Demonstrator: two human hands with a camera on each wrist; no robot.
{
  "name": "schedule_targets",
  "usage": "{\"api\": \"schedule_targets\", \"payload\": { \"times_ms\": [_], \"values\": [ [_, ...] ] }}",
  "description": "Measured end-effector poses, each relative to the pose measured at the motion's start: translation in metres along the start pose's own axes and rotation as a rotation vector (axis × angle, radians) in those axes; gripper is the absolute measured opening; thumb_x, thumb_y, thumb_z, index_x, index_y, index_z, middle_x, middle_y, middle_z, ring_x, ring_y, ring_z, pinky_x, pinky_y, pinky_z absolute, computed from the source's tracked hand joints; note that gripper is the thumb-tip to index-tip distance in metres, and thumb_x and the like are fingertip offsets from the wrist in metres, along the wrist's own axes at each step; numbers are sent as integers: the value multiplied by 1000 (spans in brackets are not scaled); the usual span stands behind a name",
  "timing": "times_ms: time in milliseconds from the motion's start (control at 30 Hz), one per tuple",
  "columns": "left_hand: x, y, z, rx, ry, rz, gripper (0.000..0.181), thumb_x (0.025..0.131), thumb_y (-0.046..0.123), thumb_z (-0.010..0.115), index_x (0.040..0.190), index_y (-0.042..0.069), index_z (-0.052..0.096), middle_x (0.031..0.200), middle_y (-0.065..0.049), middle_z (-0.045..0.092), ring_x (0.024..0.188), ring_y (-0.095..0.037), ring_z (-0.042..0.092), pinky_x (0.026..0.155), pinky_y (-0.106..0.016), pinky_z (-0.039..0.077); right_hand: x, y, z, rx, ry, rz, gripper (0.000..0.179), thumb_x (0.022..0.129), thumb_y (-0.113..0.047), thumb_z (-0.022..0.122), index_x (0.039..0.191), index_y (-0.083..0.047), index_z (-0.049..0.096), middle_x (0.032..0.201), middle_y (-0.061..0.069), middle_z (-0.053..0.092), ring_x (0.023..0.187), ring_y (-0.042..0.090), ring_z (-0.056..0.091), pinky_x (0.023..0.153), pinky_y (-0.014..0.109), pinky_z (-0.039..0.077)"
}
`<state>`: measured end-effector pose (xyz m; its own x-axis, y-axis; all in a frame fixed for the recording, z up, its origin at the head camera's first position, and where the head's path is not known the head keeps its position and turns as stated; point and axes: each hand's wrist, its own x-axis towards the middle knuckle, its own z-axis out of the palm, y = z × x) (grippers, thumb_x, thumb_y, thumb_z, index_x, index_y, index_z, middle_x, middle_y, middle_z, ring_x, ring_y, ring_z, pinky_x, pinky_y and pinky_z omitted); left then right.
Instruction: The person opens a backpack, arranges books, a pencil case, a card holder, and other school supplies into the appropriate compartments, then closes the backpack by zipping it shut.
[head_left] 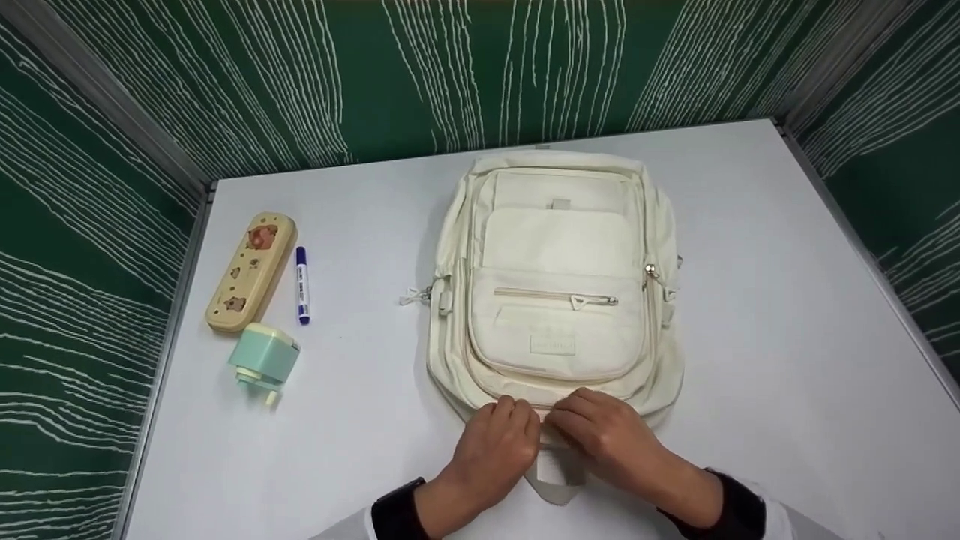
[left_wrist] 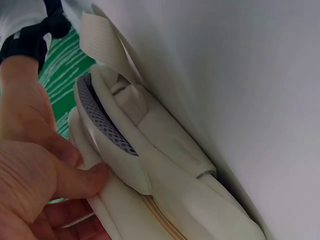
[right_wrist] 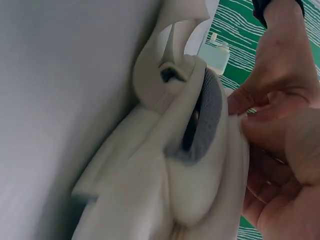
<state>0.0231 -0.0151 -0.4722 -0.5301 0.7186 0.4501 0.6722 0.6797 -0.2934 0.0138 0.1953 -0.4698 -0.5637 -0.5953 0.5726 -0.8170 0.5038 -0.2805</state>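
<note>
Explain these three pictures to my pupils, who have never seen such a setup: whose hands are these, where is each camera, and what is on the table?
There is no machine here: a person works with two bare hands. The wide picture comes from a camera worn on the head, looking down. The two close ones come from cameras on the wrists, one each. On the white table lies a cream backpack. To its left are a yellow case with animal pictures, a blue-and-white marker and a mint-green cranked box, probably a pencil sharpener. The left hand and right hand pinch the backpack's near edge, by its fabric loop.
</note>
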Motion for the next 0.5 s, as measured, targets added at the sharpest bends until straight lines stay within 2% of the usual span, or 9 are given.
{"api": "schedule_targets", "payload": {
  "times_ms": [100,233,400,500],
  "values": [
    [-6,-6,1,-47,34,-12,7,79,8,82,85,8,78,76,0,62,71,-11,58,61,-21,52,-3,18,-12,-7,31,22,12,84,-3,78,95,-5,76,93,2,74,83,19,68,74,34,57],
    [-15,-16,1,-117,37,-51,13,75,2,85,86,6,78,80,-3,64,77,-13,64,70,-24,57,-7,64,-35,-112,70,42,23,83,-3,74,106,1,76,102,13,76,91,30,72,80,43,59],
    [-24,-27,1,-155,24,-82,19,71,0,89,86,4,77,81,-5,65,82,-16,66,77,-26,58,-19,129,-62,-242,2,128,46,84,12,69,130,7,67,128,27,68,114,45,66,98,55,51],
    [-27,-31,1,-156,34,-81,19,70,0,88,85,5,77,81,-5,64,82,-16,66,78,-27,58,-26,160,-70,-281,-41,179,61,78,24,65,136,9,62,137,29,62,123,49,60,103,58,47]
  ]
}}
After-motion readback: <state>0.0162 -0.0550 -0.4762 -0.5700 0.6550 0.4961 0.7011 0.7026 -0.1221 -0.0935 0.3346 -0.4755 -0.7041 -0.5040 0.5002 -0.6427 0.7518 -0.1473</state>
